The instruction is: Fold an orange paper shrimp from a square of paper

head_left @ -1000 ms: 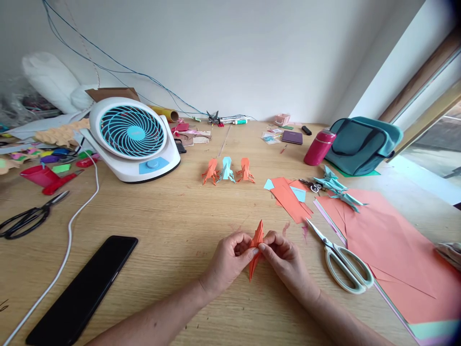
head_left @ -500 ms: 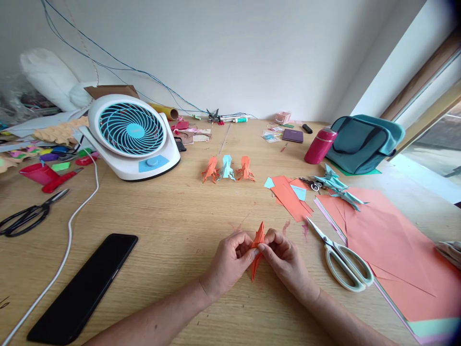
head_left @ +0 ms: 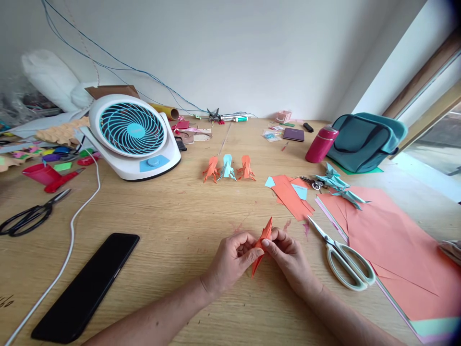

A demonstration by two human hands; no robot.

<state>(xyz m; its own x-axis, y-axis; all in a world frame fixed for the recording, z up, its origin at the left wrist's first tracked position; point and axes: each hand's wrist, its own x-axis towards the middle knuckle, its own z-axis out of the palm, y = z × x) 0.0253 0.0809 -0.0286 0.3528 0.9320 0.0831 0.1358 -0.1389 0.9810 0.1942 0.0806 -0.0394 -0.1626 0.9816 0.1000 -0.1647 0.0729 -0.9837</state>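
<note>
An orange folded paper piece (head_left: 266,229), long and pointed at both ends, is held between my two hands above the table. My left hand (head_left: 234,258) pinches its left side, thumb on top. From the right, my right hand (head_left: 291,257) grips it with thumb and forefinger. The fingers hide the paper's middle. Beyond my hands stand two orange origami figures (head_left: 211,168) with a light blue origami figure (head_left: 227,166) between them. White-handled scissors (head_left: 347,262) lie to the right of my right hand.
Orange paper sheets (head_left: 396,240) spread on the right, with blue folded pieces (head_left: 333,178) at their far edge. Orange strips (head_left: 291,197) lie nearer the middle. A black phone (head_left: 86,286), a white cable (head_left: 72,230) and a fan (head_left: 133,134) occupy the left. A pink bottle (head_left: 321,144) stands by a teal bag (head_left: 363,144).
The orange folded paper has tilted, its upper tip leaning to the right. Both hands still pinch it, with my right thumb slightly higher. The whole view has shifted a little.
</note>
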